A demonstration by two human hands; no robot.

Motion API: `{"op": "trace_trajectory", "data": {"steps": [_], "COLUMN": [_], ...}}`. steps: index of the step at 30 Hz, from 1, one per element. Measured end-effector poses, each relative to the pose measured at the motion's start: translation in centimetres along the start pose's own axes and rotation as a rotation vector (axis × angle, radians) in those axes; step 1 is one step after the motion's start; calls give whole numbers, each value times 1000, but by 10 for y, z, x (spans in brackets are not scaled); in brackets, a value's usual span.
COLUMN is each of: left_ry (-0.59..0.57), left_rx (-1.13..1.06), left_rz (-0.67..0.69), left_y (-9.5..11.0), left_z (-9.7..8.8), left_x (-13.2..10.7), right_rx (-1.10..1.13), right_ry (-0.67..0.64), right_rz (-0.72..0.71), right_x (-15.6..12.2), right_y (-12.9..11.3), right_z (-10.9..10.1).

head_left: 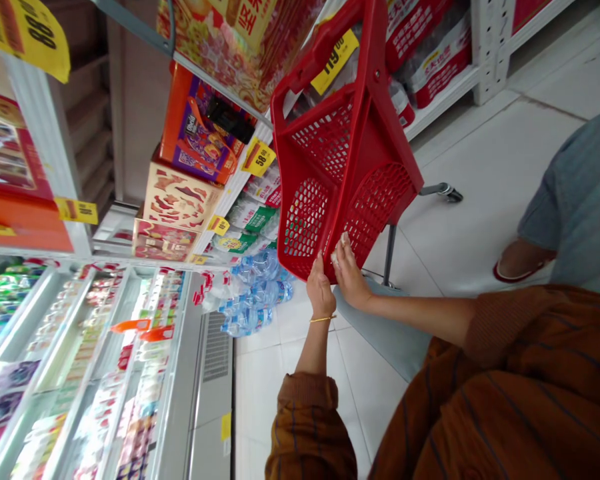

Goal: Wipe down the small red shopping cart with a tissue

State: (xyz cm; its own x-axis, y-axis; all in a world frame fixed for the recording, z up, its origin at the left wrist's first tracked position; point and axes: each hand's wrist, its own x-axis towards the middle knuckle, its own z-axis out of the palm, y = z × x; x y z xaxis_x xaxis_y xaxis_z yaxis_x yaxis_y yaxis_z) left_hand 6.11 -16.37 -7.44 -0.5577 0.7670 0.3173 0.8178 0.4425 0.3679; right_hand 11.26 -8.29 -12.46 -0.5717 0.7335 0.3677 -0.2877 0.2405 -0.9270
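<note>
The red basket [330, 173] sits at centre frame, tilted, its mesh walls running toward the upper middle. It rests on a grey frame with a wheel [447, 193] to the right. Both hands meet at its lowest corner. The left hand [320, 290] comes up from the bottom of the frame on a nearly straight forearm with a thin gold bracelet [323, 319] at the wrist. Its fingers are straight and together, flat against the mesh and not closed round anything. The right hand [349, 273] reaches in from the right on a bare forearm, its fingers also stretched out and pressed on the basket's edge just beside the left. Bottled water [253, 293] lies left of the hands. A chest freezer [80, 360] fills the lower left.
</note>
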Motion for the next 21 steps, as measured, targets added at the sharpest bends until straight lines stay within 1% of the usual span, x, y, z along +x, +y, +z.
{"op": "trace_trajectory", "data": {"steps": [7, 10, 15, 17, 21], "left_ry": [77, 94, 124, 118, 80], "left_rx": [-75, -57, -83, -78, 23], "left_rz": [0, -19, -16, -25, -29], "left_y": [1, 4, 5, 5, 9], "left_z": [5, 7, 9, 7, 3], "left_x": [1, 1, 3, 4, 0], "right_rx": [42, 41, 23, 25, -23], "right_ry": [-67, -84, -157, -207, -377], "right_rz": [-62, -96, -157, -211, -393], "right_x": [-24, -28, -39, -45, -48], "right_y": [5, 9, 18, 23, 34], "right_z": [11, 13, 13, 11, 1]}}
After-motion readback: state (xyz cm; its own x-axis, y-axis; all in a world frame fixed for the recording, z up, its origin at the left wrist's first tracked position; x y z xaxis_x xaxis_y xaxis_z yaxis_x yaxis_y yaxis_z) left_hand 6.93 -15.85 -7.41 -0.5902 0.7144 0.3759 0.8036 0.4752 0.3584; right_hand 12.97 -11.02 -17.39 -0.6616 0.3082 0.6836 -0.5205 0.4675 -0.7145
